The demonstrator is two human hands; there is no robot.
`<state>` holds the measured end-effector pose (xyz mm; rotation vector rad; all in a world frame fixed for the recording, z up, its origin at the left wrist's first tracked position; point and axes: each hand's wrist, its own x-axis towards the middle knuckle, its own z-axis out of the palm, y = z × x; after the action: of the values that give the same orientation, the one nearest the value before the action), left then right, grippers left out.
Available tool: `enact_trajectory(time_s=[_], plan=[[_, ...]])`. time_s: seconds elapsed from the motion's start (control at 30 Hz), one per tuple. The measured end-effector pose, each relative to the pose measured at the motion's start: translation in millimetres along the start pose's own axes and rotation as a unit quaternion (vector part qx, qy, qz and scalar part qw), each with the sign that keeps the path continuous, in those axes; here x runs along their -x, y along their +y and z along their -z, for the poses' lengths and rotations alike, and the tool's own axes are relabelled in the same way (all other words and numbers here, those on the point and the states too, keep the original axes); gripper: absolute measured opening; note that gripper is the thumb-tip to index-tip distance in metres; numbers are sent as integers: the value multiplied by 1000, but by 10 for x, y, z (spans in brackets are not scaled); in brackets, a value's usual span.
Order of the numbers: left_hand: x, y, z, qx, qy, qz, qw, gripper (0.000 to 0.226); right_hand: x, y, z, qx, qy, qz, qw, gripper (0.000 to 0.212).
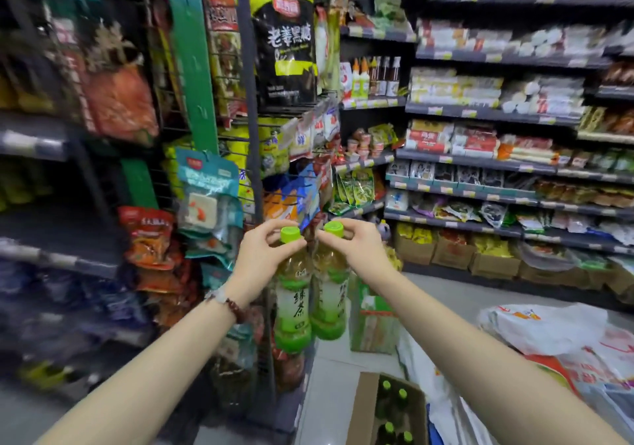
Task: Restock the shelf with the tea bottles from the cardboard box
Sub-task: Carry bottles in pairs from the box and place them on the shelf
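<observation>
Your 2 hands are raised side by side at the centre of the head view, each carrying 1 green-tea bottle by its top; your left hand (264,252) pinches the left bottle (292,304) at the neck just under its lime-green cap (290,234), the fingers curled round it; your right hand (356,242) grips the right bottle (330,297) the same way beneath its green cap (333,229); the 2 bottles hang upright and close together, bodies touching or nearly so, with pale amber liquid above and green labels below; a beaded bracelet (228,304) circles your left wrist; below and slightly right of the bottles, on the pale floor (329,369), lies the open cardboard box (365,410), cut by the lower edge of the view, in which at least 4 more green-capped bottles (394,410) stand upright; a second green-printed carton (372,321) stands on the floor just behind the held bottles; white plastic bags (535,331) with red and orange print are heaped to the right of the box; a wire display rack (250,129) hung with snack packets rises directly behind your left hand; dark shelves (480,163) stocked with packaged goods fill the right side of the aisle; the shelving at the far left (41,142) is blurred, and its contents cannot be told.
</observation>
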<state>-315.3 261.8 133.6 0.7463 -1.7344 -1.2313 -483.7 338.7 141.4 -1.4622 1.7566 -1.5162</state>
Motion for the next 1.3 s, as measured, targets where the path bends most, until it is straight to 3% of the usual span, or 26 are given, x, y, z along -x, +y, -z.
enact_trajectory(time_s=[0.13,0.47,0.83,1.3], plan=[[107,31,583,16,41,9,999,30,-105,-164,-603,-43,-35,31,998,31],[225,-128,2372,20,135,5,991,30,-437,-796,-2383,-83,-117,55,988,25],[256,-460,4015,-3,222,34,974,31,-722,-1222,-4125,-91,-155,94,979,24],[-640,-817,5643,-7,296,47,954,31,-1773,-1656,-5803,-120,-128,124,977,19]])
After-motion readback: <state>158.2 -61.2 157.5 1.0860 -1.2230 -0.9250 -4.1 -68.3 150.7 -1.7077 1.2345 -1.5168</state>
